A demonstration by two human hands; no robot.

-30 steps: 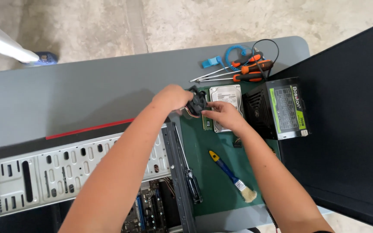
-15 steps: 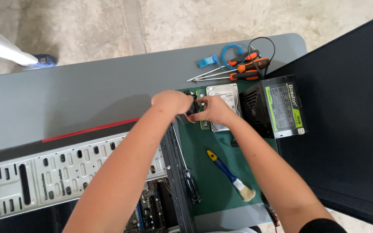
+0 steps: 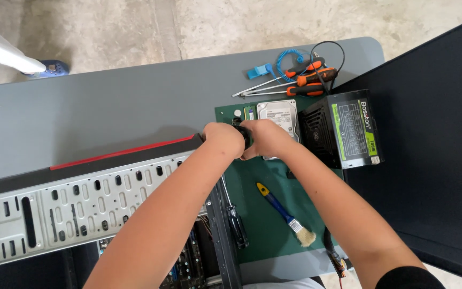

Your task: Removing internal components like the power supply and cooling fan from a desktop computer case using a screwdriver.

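Fingers of both my hands are curled together around one small dark part, held just above the green mat (image 3: pixel 266 211). Head view, the only one I have.

- Left hand (image 3: pixel 223 140) wraps the part from the near-left side, knuckles up; right hand (image 3: pixel 267 138) closes on it from the other side. Only a sliver of the dark part (image 3: pixel 247 136) shows between them. Looks like a two-handed grip to steady something small, by my reading.
- Just beyond the right fingers: a silver hard drive (image 3: pixel 279 113) lying flat on the mat. Right of the fingers, close by: a black power supply (image 3: pixel 343 131) with a green label, half on the mat.
- Well beyond the fingers, at the far edge of the grey counter (image 3: pixel 108 112): orange-handled screwdrivers (image 3: pixel 308 80), a coiled blue strap (image 3: pixel 287 58).
- Nearer me than the fingers: a blue-and-yellow brush (image 3: pixel 284 214) and a dark screwdriver (image 3: pixel 237 227) flat on the mat, kept within reach.
- Left of the fingers: an open computer case (image 3: pixel 81 208) on its side, red trim along the top edge.

Hard to make out:
- What the dark part is; my hands cover nearly all of it.
- Fingertips themselves are hidden under the knuckles.
- Case interior is cut off at the bottom edge; boards barely show.
- A white sleeve and blue shoe (image 3: pixel 54 68) at the far left belong to someone else, mostly out of frame.
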